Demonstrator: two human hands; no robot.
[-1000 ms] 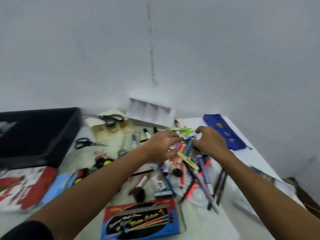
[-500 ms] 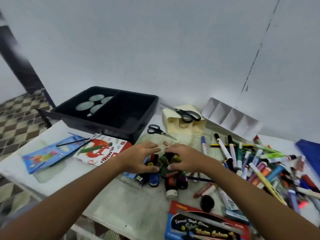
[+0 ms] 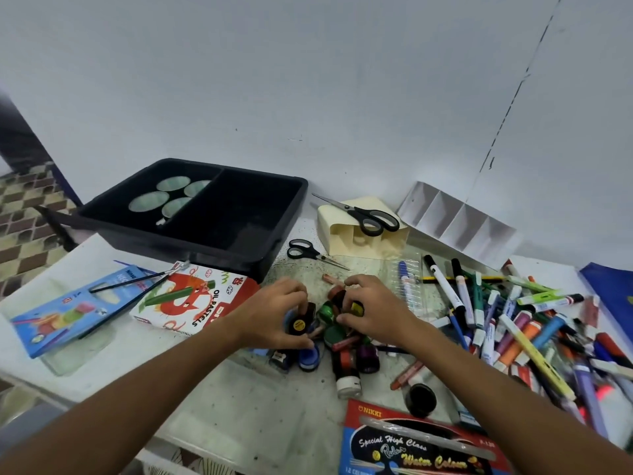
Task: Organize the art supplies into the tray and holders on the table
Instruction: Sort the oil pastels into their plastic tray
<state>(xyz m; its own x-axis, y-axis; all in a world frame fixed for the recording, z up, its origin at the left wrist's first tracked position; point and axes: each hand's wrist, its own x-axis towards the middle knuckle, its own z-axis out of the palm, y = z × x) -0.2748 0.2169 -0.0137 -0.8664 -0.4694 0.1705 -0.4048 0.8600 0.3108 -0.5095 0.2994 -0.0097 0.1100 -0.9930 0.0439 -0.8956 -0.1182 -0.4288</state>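
You're reaching both hands into the cluster of little paint bottles (image 3: 337,341) in the middle of the table (image 3: 239,416). Your left hand (image 3: 274,315) is curling around a dark bottle with a yellow cap (image 3: 298,324), and your right hand (image 3: 371,311) is pinching another yellow-topped one (image 3: 356,308). The hands are sitting close together, with the rest of the bottles lying right under and between them.

Behind your left hand, the black plastic tray (image 3: 274,241) is holding four round pale discs (image 3: 169,197) in its left compartment; the right compartment is looking bare. The white divided holder (image 3: 455,221) is leaning against the wall, and the cream holder (image 3: 346,231) has scissors (image 3: 368,217) lying across it. Markers (image 3: 513,320) are piling up loosely to your right.
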